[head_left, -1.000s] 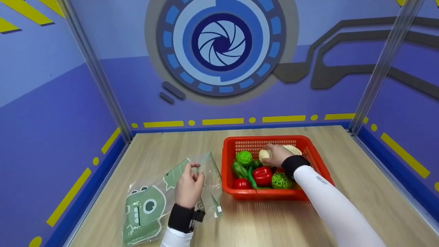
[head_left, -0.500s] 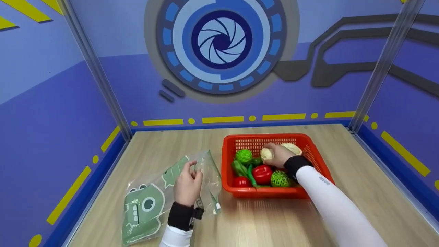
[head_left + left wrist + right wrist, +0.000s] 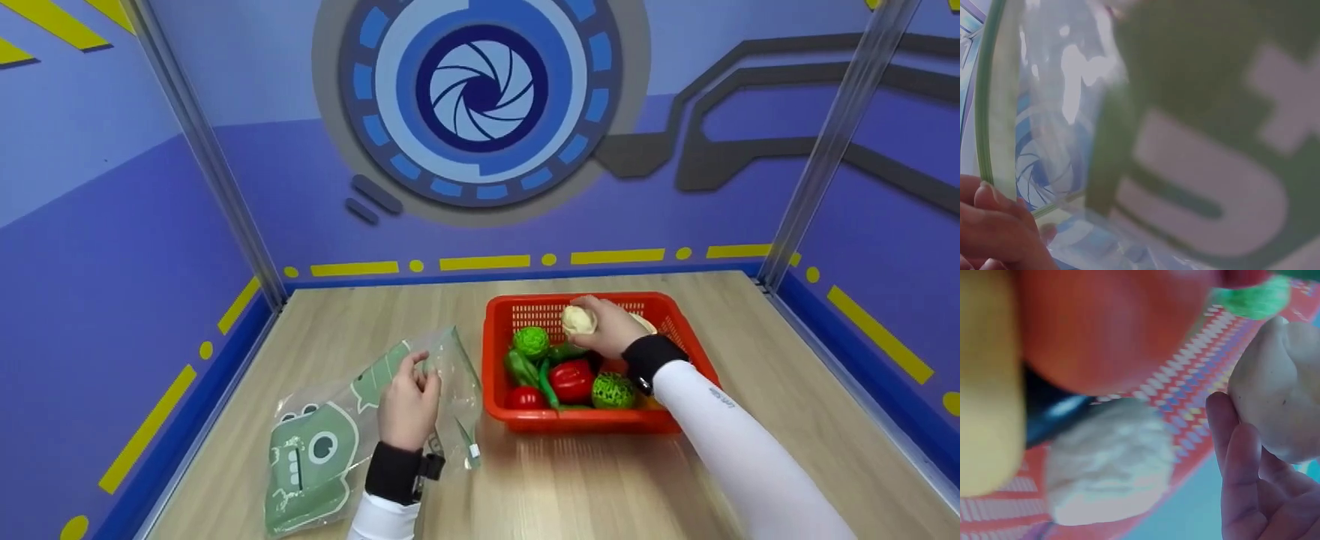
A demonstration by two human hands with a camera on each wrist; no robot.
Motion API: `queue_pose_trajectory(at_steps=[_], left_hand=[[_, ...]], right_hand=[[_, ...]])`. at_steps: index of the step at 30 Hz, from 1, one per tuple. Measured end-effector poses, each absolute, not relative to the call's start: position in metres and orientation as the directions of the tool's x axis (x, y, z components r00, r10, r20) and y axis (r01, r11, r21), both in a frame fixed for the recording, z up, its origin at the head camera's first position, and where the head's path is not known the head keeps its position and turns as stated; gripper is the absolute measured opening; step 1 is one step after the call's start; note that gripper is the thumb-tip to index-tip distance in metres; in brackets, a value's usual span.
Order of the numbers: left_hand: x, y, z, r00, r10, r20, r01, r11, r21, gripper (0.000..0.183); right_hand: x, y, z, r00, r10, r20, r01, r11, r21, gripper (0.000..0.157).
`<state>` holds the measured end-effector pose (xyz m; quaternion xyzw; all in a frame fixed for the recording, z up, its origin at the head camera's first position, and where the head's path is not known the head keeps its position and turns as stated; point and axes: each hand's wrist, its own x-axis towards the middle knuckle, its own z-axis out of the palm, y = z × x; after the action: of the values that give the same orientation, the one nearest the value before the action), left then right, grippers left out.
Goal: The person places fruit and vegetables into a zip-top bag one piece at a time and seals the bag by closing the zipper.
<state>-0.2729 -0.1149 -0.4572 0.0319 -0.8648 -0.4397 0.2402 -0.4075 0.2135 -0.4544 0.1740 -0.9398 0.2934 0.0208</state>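
My right hand (image 3: 611, 330) grips a round, cream-coloured, lumpy vegetable (image 3: 578, 320) above the back of a red plastic basket (image 3: 581, 421). In the right wrist view, the smooth, folded vegetable (image 3: 1278, 391) sits against my fingertips (image 3: 1241, 444). At the left, my left hand (image 3: 409, 409) pinches the opening of a clear zip bag (image 3: 322, 465) printed with a green cartoon. Close up in the left wrist view, my curled fingers (image 3: 999, 225) are at the bag's green zip edge (image 3: 988, 107); the bag's film fills most of that view.
Inside the basket lie a red bell pepper (image 3: 571, 381), a green leafy ball (image 3: 532, 342), a green-speckled ball (image 3: 613, 391), a tomato (image 3: 526, 398) and green peppers (image 3: 521, 367). A pale ridged piece (image 3: 1112, 464) lies at its side. Printed walls (image 3: 480, 240) enclose the wooden table (image 3: 570, 487).
My right hand has lifted the cream-coloured vegetable up from among the others in the basket, slightly to the left. My left hand and the bag stay nearly still.
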Motion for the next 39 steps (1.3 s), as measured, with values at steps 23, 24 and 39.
queue_pose_trajectory(at_steps=[23,24,39], left_hand=[[-0.27,-0.111,-0.452,-0.866,-0.27,0.421,0.173,0.628,0.759,0.028],[-0.27,-0.111,-0.452,-0.863,-0.268,0.427,0.178,0.63,0.756,0.028],[-0.264,-0.11,-0.449,-0.837,-0.231,0.496,0.251,0.644,0.723,0.025]], right_hand=[[-0.32,0.081,-0.421,-0.792,-0.589,0.16,-0.509,0.493,-0.705,0.057],[-0.318,0.076,-0.423,-0.793,-0.59,0.151,-0.506,0.502,-0.701,0.056],[-0.321,0.03,-0.448,-0.768,-0.64,-0.003,-0.476,0.575,-0.665,0.057]])
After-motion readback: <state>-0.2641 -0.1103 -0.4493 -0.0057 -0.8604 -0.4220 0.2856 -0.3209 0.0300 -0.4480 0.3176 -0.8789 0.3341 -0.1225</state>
